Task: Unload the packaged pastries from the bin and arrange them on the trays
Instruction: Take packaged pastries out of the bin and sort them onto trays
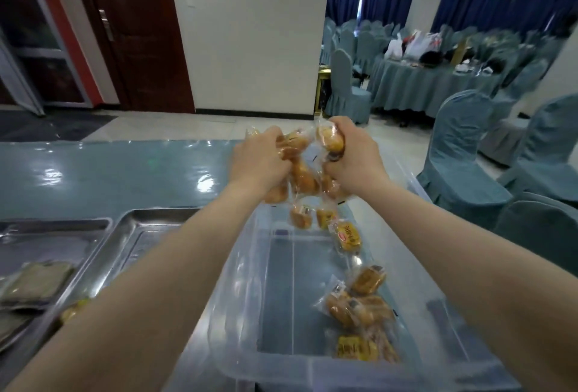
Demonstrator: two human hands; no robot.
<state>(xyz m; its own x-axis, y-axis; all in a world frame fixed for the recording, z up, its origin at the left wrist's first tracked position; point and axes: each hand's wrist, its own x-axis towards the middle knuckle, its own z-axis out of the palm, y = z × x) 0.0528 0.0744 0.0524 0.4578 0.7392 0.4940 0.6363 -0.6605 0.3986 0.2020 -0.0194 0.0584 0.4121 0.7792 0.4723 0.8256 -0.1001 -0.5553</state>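
Holding a bunch of wrapped pastries (300,169) up above the far end of the clear plastic bin (237,282), both hands raised side by side. Left hand (258,158) has fingers curled round several packets at the top; right hand (352,157) grips more, one packet (330,140) sticking out above its fist, long axis roughly upright. The rest of the bunch hangs down between and below the hands, long axes mostly vertical, wrapper ends pointing down toward the bin; two lowest packets (309,216) dangle just over the far wall. More packets lie flat in the bin along its right side: one yellow-label packet (348,237) near the far end, long axis diagonal, and a cluster (359,304) nearer the camera pointing different ways, exact headings blurred. Bin sits on a table with a glossy teal cover (93,172). Left of the bin, touching or just beside it, is a steel tray (131,235), and a second steel tray (47,235) further left with flat greenish packets (37,282). Teal-covered banquet chairs (459,147) stand to the right.
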